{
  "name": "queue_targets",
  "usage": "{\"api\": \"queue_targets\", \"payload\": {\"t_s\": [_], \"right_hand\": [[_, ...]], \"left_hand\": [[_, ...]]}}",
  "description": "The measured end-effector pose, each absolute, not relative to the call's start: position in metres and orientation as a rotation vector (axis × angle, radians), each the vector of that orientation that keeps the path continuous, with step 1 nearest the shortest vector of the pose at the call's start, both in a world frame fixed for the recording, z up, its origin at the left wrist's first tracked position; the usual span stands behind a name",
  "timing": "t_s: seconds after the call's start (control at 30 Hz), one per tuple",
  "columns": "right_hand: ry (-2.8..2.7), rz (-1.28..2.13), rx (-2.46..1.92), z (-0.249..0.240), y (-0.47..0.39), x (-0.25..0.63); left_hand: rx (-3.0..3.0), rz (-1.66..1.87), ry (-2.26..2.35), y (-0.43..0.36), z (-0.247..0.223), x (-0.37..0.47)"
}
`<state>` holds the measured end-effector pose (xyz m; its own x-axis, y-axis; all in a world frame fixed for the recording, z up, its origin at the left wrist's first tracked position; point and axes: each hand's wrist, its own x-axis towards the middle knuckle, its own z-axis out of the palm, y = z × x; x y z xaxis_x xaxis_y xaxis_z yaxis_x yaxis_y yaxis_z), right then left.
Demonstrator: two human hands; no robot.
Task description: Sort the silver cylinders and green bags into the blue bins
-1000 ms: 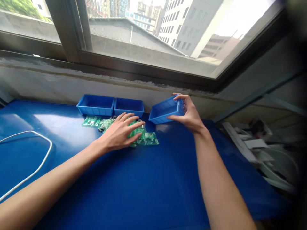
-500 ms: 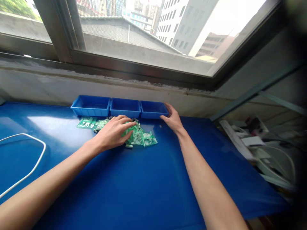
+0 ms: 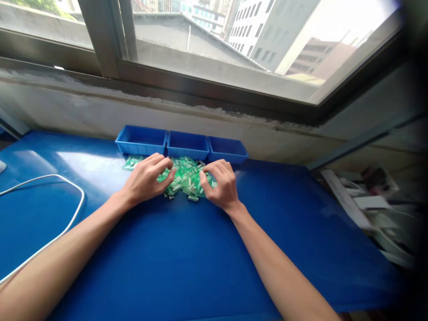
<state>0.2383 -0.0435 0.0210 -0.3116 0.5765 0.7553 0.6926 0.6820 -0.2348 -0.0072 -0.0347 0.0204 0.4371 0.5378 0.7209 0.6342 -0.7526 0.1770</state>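
Observation:
A pile of small green plastic packets and pale little pieces [image 3: 185, 176] lies on the blue tabletop [image 3: 187, 254]. My left hand [image 3: 147, 177] is at the pile's left side, its thumb and fingers curved apart with nothing visible between them. At the right side, my right hand [image 3: 220, 183] faces it, fingers bent and thumb apart, over the pile's edge. Behind the pile stand three blue bins in a row: the left bin [image 3: 140, 149], the middle bin [image 3: 187, 152] and the right bin [image 3: 228, 157]. One flat green packet [image 3: 132, 162] lies left of my left hand.
A white cable [image 3: 78, 209] loops over the table's left part. Behind the bins rises a wall [image 3: 83, 107] below a metal-framed window [image 3: 200, 91]. Papers and other clutter [image 3: 371, 203] sit beyond the table's right edge.
My right hand has left the right bin and moved down-left to the pile. My left hand has drawn back to the pile's left side, exposing more packets. The view has shifted slightly.

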Motion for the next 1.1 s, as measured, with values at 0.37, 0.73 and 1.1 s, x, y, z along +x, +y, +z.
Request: {"api": "queue_targets", "payload": {"t_s": [0.37, 0.73, 1.1], "right_hand": [[-2.124, -0.431, -0.935, 0.010, -0.040, 0.237], [-2.026, -0.466, -0.996, 0.011, -0.048, 0.230], [-2.120, -0.411, -0.911, 0.013, -0.058, 0.220]], "left_hand": [[-2.623, -1.323, -1.114, -0.033, 0.015, -0.011], [-2.653, -1.334, -1.063, -0.038, 0.020, -0.014], [-2.676, -1.354, -1.063, -0.039, 0.020, -0.015]]}}
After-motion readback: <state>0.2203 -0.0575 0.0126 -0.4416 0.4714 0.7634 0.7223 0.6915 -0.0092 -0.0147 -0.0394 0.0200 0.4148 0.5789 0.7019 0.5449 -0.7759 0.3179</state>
